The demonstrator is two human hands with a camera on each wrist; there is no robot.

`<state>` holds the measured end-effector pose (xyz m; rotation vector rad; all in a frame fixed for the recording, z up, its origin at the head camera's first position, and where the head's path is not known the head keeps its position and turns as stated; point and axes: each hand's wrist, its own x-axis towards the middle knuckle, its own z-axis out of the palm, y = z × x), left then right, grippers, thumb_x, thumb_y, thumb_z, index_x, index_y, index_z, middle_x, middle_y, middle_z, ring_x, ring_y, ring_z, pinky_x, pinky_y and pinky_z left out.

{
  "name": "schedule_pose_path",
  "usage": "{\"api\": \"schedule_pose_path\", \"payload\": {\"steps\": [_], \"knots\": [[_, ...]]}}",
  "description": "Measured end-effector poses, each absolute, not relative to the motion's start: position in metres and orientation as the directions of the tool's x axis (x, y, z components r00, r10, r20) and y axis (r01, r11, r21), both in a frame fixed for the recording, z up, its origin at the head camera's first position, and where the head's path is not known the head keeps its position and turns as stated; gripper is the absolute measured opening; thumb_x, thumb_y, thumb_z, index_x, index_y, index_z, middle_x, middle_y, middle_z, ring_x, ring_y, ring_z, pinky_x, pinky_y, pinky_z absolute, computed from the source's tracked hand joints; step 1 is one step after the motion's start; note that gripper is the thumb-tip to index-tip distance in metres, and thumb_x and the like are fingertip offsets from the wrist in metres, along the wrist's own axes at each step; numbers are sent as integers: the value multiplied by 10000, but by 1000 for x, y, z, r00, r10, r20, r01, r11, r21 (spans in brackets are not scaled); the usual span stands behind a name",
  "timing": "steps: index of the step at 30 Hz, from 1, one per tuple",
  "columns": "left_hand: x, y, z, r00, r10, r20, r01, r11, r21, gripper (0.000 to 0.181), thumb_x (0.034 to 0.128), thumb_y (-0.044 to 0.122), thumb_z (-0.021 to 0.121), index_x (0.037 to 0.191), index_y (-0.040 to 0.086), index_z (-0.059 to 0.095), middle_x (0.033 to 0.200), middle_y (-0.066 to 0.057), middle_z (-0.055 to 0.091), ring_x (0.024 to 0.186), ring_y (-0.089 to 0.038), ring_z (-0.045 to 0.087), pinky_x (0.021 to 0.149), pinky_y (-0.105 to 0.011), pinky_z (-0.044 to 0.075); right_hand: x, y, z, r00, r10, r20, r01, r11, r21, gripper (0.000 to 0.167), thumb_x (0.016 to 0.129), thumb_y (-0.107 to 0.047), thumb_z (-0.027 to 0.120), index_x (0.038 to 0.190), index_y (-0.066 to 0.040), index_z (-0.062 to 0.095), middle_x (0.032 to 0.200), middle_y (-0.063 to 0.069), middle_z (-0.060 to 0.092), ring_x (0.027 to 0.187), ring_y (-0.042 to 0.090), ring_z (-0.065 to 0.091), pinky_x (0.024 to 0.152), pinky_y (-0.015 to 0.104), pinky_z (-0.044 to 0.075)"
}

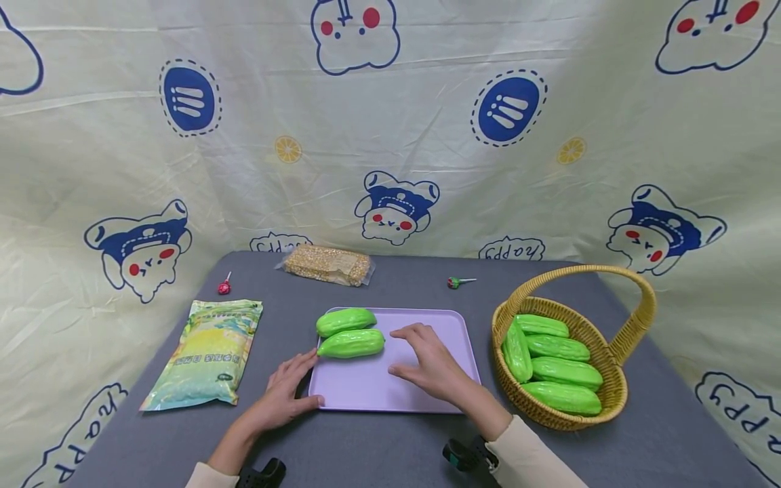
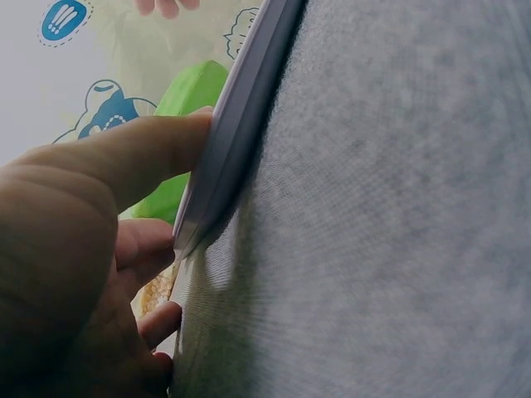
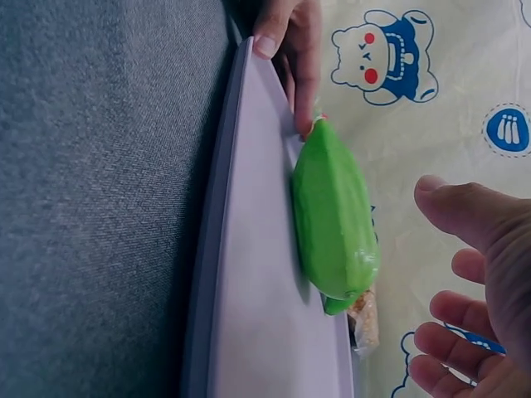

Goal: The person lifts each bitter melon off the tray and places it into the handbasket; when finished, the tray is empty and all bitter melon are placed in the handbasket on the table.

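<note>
A lilac tray (image 1: pixel 390 393) lies on the grey table, with two green cucumber-like vegetables side by side at its left end, the nearer vegetable (image 1: pixel 352 343) and the farther vegetable (image 1: pixel 346 321). At the tray's left edge rests my left hand (image 1: pixel 285 392), thumb and fingers spread and touching the rim. My right hand (image 1: pixel 432 362) hovers above the tray, right of the vegetables, its thumb apart from its fingers. The right wrist view shows a gap between that hand (image 3: pixel 498 282) and a vegetable (image 3: pixel 332 215); nothing is in its grasp.
On the right stands a wicker basket (image 1: pixel 564 421) with a tall handle, holding several similar vegetables. A yellow-green bag (image 1: pixel 204 359) lies at the left. Farther back are a clear pack of grains (image 1: pixel 327 264), a red lollipop (image 1: pixel 224 287) and a green lollipop (image 1: pixel 454 282).
</note>
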<state>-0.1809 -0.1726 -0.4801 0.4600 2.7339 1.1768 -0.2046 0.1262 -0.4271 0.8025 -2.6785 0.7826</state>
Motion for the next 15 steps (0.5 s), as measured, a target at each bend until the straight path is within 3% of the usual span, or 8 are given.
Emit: {"api": "schedule_pose_path", "payload": {"steps": [15], "knots": [[-180,-173,-480,-946,324,15,230,640,733,769,797,335,730,1428,55,389,1535,-121,307,1397,-433,187,1038,-688,103,-226,103,-435,-815,-475,330,-578,695,-427,560,763,-294,773,1247,-97,571,1144,68,576,1052,222,515,870,375,438]]}}
